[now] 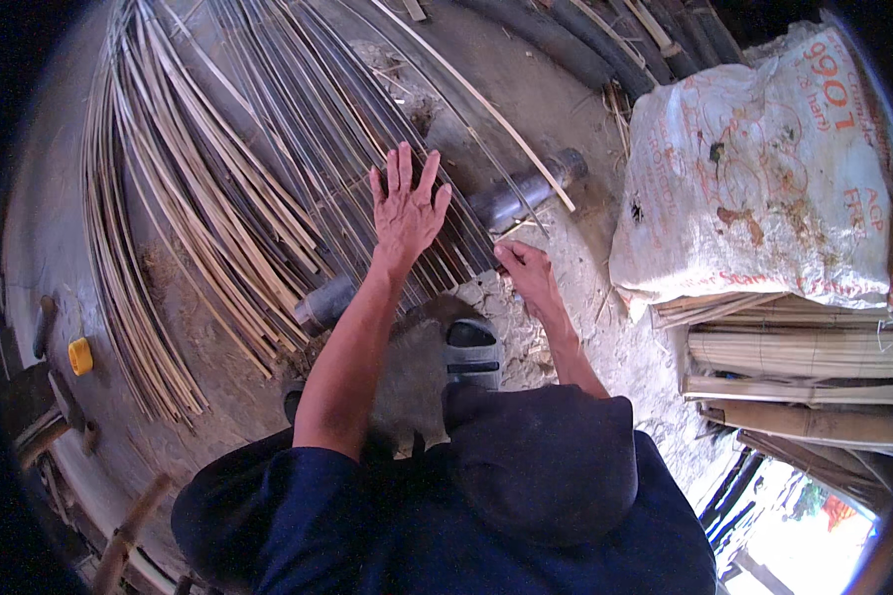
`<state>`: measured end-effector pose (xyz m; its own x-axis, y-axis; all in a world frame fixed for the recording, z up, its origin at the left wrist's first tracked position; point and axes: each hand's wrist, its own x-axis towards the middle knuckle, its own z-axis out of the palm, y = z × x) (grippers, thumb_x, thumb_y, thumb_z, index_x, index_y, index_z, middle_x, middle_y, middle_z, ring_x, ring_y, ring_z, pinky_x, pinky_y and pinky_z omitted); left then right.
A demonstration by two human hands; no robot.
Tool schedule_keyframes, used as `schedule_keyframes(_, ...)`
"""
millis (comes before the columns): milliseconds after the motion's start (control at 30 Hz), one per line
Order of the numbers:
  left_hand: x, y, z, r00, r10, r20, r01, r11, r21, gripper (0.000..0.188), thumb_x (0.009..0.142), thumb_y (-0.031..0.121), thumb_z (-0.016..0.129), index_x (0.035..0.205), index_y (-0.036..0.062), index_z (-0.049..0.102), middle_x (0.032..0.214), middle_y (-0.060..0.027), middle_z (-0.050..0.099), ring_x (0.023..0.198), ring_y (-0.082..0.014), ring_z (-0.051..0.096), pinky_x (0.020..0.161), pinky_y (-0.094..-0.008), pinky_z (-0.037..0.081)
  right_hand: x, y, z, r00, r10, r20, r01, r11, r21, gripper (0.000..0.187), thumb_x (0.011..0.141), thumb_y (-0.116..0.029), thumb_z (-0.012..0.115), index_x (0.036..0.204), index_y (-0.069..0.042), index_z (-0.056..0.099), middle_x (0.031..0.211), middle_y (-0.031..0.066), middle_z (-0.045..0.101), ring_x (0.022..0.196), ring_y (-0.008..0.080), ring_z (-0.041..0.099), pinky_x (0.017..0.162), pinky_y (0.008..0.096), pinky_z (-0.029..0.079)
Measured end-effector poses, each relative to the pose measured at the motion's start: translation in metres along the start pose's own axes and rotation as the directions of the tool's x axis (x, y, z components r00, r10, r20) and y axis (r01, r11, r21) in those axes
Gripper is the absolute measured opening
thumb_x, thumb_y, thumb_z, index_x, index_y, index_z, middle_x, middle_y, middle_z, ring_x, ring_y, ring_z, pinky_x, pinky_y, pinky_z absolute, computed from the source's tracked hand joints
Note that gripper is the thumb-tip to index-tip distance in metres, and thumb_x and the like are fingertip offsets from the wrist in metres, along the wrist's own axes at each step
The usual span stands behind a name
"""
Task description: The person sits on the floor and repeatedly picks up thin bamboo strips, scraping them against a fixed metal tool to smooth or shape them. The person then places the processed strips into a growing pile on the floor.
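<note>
The person's left hand [407,210] lies palm down with its fingers spread wide, over a row of long dark strips [347,149], gripping nothing. The right hand [526,270] is curled, thumb and forefinger close together at the near right corner of that row; whether a strip is pinched between them cannot be told. The strips run side by side away from the person, crossed by thinner pieces, and lie over a round pole [511,201] whose ends stick out on both sides. A pale strip [496,114] slants down to the pole's right end. Left of the row, a loose bundle of strips [184,228] fans across the floor. Further right, a stained white sack [754,183] rests on stacked split bamboo [794,349]. A small yellow object [80,356] sits at far left.
</note>
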<state>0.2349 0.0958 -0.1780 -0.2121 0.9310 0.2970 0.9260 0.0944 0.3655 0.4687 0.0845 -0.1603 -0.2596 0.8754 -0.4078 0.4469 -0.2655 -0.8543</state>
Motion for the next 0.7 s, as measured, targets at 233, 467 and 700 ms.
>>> schedule_keyframes(233,-0.001,0.0,0.005,1.0,0.008,0.021,-0.008,1.0,-0.017,0.057,0.099,0.045,0.049,0.151,0.0243,0.039,0.159,-0.0183,0.025,0.146,-0.0394,0.023,0.116,-0.0611,0.018,0.002,0.002,-0.01,0.994,0.095,0.062,-0.097,0.995,0.029,0.031,0.096,-0.028,0.063,0.106,0.0,0.07,0.082,0.0054,0.067,0.077,0.0139,0.062,0.072,0.0288,0.051)
schedule_keyframes(467,0.002,0.001,-0.001,0.993,0.022,0.117,-0.027,0.999,0.04,0.056,0.1,0.039,0.045,0.149,0.0112,0.04,0.158,-0.0106,0.031,0.148,-0.0308,0.024,0.119,-0.0507,0.016,0.029,-0.026,-0.018,0.809,-0.553,-0.198,0.254,0.633,-0.732,0.027,0.097,-0.029,0.061,0.111,-0.007,0.061,0.084,0.0177,0.069,0.073,0.0405,0.067,0.066,0.0461,0.054)
schedule_keyframes(700,0.003,0.002,-0.005,0.996,0.001,0.089,0.002,1.0,-0.031,0.056,0.1,0.039,0.044,0.146,0.0066,0.043,0.156,-0.01,0.035,0.147,-0.0268,0.026,0.121,-0.0465,0.015,0.024,-0.073,0.003,0.914,-0.376,-0.153,0.286,0.864,-0.415,0.031,0.097,-0.031,0.059,0.085,-0.002,0.061,0.075,0.022,0.064,0.069,0.0391,0.065,0.058,0.0433,0.049)
